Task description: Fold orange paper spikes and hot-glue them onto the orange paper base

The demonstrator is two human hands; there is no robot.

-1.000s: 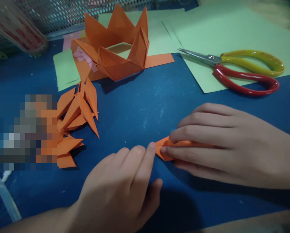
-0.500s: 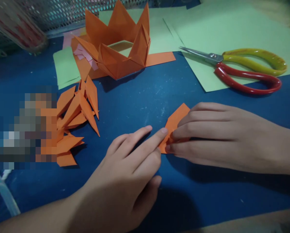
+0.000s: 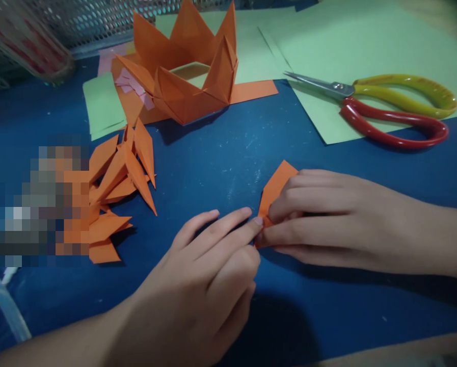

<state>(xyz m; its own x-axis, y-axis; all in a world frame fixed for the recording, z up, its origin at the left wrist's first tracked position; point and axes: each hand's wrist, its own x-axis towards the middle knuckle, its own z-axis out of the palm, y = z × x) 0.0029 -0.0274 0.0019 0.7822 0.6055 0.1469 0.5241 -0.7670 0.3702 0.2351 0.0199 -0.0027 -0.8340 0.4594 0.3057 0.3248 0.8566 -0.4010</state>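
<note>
A small folded piece of orange paper lies on the blue tabletop, partly hidden under my right hand. The right fingers are bent and closed on its right part and lower edge. My left hand comes in from the lower left with several fingers stretched out. One left fingertip touches the paper's lower left edge, close to the right fingertips, while the left thumb stays apart below. To the left lies a pile of folded orange paper pieces.
Behind stands an orange folded paper ring with points. Scissors with red and yellow handles rest on green paper sheets. Small green paper pieces, a clear jar and a metal mesh basket are at the back left.
My left fingertips have slid slightly down along the paper's left edge. The right fingers have curled more, and the paper has shifted and turned slightly.
</note>
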